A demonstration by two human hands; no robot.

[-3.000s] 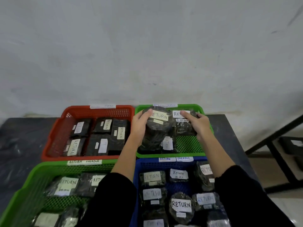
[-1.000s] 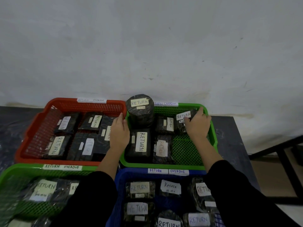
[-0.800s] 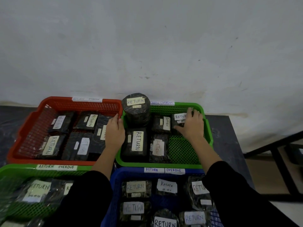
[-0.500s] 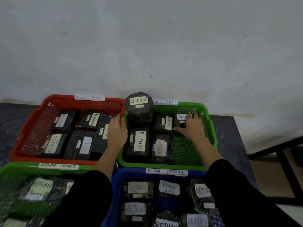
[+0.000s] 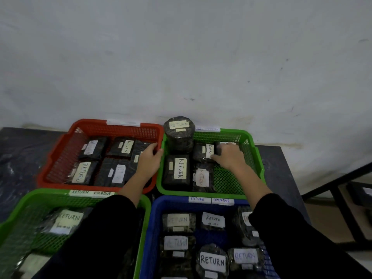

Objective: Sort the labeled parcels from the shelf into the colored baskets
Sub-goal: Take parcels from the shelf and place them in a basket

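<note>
Four baskets hold black-wrapped parcels with white RETURN labels. My right hand (image 5: pixel 229 158) reaches into the far green basket (image 5: pixel 256 158), fingers curled over a small parcel (image 5: pixel 226 143) at its back; only a strip of that parcel's label shows. To the left of it lie a small labeled parcel (image 5: pixel 203 152), a tall round parcel (image 5: pixel 179 135), a large flat parcel (image 5: pixel 178 171) and another parcel (image 5: pixel 201 177). My left hand (image 5: pixel 150 160) rests on the rim between the red basket (image 5: pixel 60 150) and the far green basket, holding nothing.
A blue basket (image 5: pixel 157 210) and a near green basket (image 5: pixel 26 200), both with parcels, stand close to me under my sleeves. All baskets sit on a dark table (image 5: pixel 281 168) against a white wall. A black metal frame (image 5: pixel 338 190) stands at the right.
Three seconds ago both hands held the round parcel; it now stands in the far green basket. My right hand has slid left along the basket's back over the small parcel. My left hand has stayed on the rim.
</note>
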